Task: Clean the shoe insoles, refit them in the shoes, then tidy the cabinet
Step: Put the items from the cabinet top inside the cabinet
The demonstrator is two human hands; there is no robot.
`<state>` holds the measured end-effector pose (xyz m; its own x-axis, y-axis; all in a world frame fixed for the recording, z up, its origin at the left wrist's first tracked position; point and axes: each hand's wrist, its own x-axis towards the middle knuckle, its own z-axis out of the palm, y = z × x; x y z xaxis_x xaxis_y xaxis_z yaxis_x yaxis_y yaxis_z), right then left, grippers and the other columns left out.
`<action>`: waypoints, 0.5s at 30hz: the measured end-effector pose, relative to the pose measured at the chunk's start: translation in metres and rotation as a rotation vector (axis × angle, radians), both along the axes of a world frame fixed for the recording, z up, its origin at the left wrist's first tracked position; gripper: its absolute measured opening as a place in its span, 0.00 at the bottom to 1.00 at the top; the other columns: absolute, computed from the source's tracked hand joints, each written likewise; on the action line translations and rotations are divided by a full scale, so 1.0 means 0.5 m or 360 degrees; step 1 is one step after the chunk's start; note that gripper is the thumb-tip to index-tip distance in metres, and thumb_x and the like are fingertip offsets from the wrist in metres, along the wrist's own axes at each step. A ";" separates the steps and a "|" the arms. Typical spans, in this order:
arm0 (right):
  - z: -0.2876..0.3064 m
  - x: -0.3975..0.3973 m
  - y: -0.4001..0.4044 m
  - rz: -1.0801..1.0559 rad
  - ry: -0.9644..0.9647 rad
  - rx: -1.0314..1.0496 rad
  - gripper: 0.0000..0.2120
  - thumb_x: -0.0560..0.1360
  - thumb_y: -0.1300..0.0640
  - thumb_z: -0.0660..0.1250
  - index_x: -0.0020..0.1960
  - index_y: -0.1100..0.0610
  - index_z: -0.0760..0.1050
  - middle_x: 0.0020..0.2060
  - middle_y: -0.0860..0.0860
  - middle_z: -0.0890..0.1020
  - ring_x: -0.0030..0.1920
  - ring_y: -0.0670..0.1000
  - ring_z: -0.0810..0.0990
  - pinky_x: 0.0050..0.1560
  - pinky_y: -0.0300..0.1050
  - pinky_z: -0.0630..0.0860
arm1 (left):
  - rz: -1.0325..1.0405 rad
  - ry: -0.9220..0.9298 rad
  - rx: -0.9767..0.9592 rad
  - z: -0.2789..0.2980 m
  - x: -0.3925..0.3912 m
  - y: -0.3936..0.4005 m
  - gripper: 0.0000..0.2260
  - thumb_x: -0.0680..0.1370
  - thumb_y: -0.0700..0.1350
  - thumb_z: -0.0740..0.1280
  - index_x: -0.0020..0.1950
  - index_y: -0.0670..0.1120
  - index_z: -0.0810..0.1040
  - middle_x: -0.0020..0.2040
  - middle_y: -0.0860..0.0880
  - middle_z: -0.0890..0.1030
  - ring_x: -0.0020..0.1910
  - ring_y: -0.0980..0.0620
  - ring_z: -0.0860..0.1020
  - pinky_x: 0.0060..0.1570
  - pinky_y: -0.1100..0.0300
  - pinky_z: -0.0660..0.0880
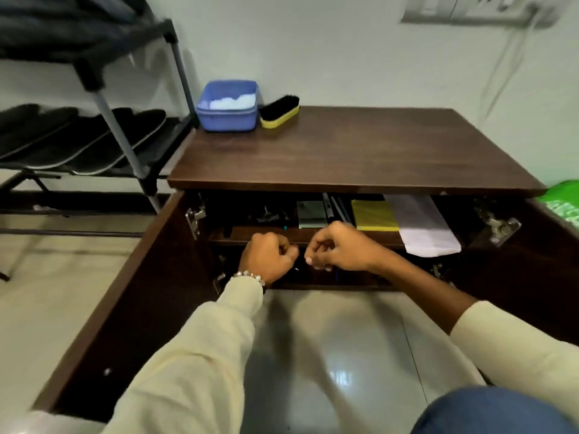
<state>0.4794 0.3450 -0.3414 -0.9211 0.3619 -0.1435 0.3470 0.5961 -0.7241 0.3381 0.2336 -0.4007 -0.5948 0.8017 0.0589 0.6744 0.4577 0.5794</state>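
Both hands, left point(268, 256) and right point(336, 247), fingers curled, grasp unclear, before open cabinet point(344, 158).

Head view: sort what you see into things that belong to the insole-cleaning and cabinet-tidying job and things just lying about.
Belongs to the job:
cabinet, doors open
shoe brush
blue tub
insoles on the rack
yellow pad and white paper on the cabinet shelf

Just lying about:
wall sockets
green bag
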 end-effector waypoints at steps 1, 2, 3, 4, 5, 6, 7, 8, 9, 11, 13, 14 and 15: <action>0.043 -0.004 -0.004 0.0024 0.0036 -0.0004 0.03 0.72 0.61 0.72 0.43 0.60 0.82 0.32 0.53 0.83 0.31 0.51 0.81 0.31 0.40 0.78 | -0.0044 0.0053 0.0188 0.035 -0.003 -0.010 0.13 0.70 0.55 0.63 0.31 0.48 0.77 0.28 0.48 0.78 0.31 0.47 0.77 0.35 0.56 0.76; 0.080 -0.008 -0.008 0.0027 0.0078 -0.0022 0.03 0.73 0.61 0.71 0.44 0.61 0.81 0.32 0.55 0.83 0.30 0.51 0.80 0.29 0.38 0.76 | -0.0069 0.0107 0.0394 0.066 -0.005 -0.018 0.14 0.70 0.55 0.62 0.30 0.47 0.75 0.25 0.49 0.75 0.27 0.48 0.75 0.31 0.56 0.74; 0.115 -0.018 -0.007 0.0025 0.0143 -0.0026 0.04 0.73 0.60 0.71 0.44 0.61 0.81 0.32 0.56 0.83 0.30 0.51 0.79 0.29 0.38 0.76 | -0.0069 0.0166 0.0604 0.105 -0.012 -0.024 0.15 0.71 0.55 0.62 0.28 0.47 0.72 0.23 0.50 0.72 0.25 0.48 0.73 0.28 0.57 0.71; 0.142 -0.028 -0.003 0.0005 0.0211 -0.0032 0.03 0.73 0.60 0.72 0.43 0.60 0.82 0.32 0.57 0.83 0.30 0.52 0.79 0.30 0.40 0.76 | -0.0054 0.0232 0.0795 0.141 -0.017 -0.025 0.15 0.73 0.54 0.62 0.28 0.48 0.69 0.22 0.51 0.69 0.24 0.49 0.71 0.27 0.58 0.68; 0.162 -0.038 0.003 -0.0036 0.0274 -0.0023 0.03 0.73 0.59 0.72 0.43 0.59 0.82 0.31 0.57 0.83 0.30 0.52 0.79 0.31 0.42 0.77 | -0.0001 0.0307 0.0951 0.172 -0.026 -0.020 0.15 0.74 0.52 0.63 0.28 0.49 0.68 0.23 0.52 0.68 0.23 0.49 0.69 0.27 0.58 0.66; 0.181 -0.052 0.010 -0.0096 0.0341 -0.0015 0.03 0.73 0.59 0.72 0.43 0.59 0.82 0.31 0.57 0.82 0.30 0.52 0.78 0.32 0.43 0.76 | 0.0076 0.0370 0.1071 0.204 -0.038 -0.014 0.15 0.75 0.50 0.63 0.29 0.49 0.67 0.24 0.53 0.67 0.23 0.50 0.68 0.28 0.58 0.65; 0.189 -0.066 0.019 -0.0187 0.0412 -0.0009 0.03 0.73 0.59 0.72 0.43 0.59 0.82 0.31 0.56 0.82 0.30 0.51 0.78 0.33 0.43 0.76 | 0.0162 0.0383 0.1141 0.228 -0.049 -0.006 0.15 0.76 0.48 0.64 0.29 0.48 0.68 0.24 0.52 0.68 0.24 0.51 0.68 0.29 0.57 0.65; 0.199 -0.084 0.028 -0.0285 0.0498 0.0011 0.04 0.73 0.59 0.72 0.43 0.60 0.82 0.32 0.56 0.83 0.32 0.50 0.78 0.35 0.43 0.77 | 0.0236 0.0367 0.1160 0.252 -0.066 0.005 0.14 0.76 0.46 0.64 0.30 0.47 0.70 0.26 0.51 0.71 0.26 0.51 0.69 0.31 0.58 0.65; 0.200 -0.103 0.041 -0.0396 0.0572 0.0058 0.04 0.72 0.58 0.72 0.43 0.59 0.82 0.33 0.55 0.83 0.33 0.49 0.79 0.38 0.44 0.77 | 0.0287 0.0336 0.1114 0.266 -0.083 0.018 0.12 0.76 0.45 0.65 0.33 0.45 0.74 0.29 0.49 0.75 0.29 0.50 0.73 0.34 0.58 0.67; 0.197 -0.146 0.075 -0.0573 0.0636 0.0125 0.04 0.71 0.58 0.73 0.45 0.57 0.81 0.37 0.52 0.83 0.38 0.47 0.80 0.43 0.44 0.77 | 0.0352 0.0274 0.0902 0.278 -0.126 0.044 0.06 0.76 0.43 0.66 0.44 0.42 0.80 0.40 0.45 0.82 0.40 0.47 0.79 0.43 0.59 0.70; 0.192 -0.188 0.109 -0.0662 0.0546 0.0132 0.11 0.71 0.57 0.73 0.53 0.56 0.79 0.41 0.52 0.82 0.42 0.49 0.80 0.47 0.45 0.77 | 0.0389 0.0242 0.0705 0.275 -0.165 0.064 0.07 0.76 0.42 0.66 0.51 0.42 0.81 0.48 0.43 0.83 0.48 0.44 0.79 0.50 0.55 0.72; 0.190 -0.208 0.127 -0.0661 0.0447 0.0186 0.15 0.72 0.56 0.72 0.58 0.57 0.76 0.45 0.53 0.81 0.46 0.50 0.79 0.49 0.46 0.76 | 0.0432 0.0213 0.0661 0.273 -0.181 0.070 0.08 0.75 0.42 0.66 0.52 0.42 0.81 0.50 0.43 0.82 0.50 0.43 0.79 0.52 0.55 0.72; 0.192 -0.225 0.139 -0.0633 0.0337 0.0302 0.19 0.74 0.55 0.70 0.63 0.57 0.73 0.50 0.54 0.79 0.51 0.52 0.78 0.52 0.46 0.74 | 0.0494 0.0174 0.0656 0.271 -0.192 0.075 0.09 0.75 0.41 0.66 0.53 0.42 0.80 0.51 0.42 0.82 0.52 0.43 0.79 0.54 0.54 0.72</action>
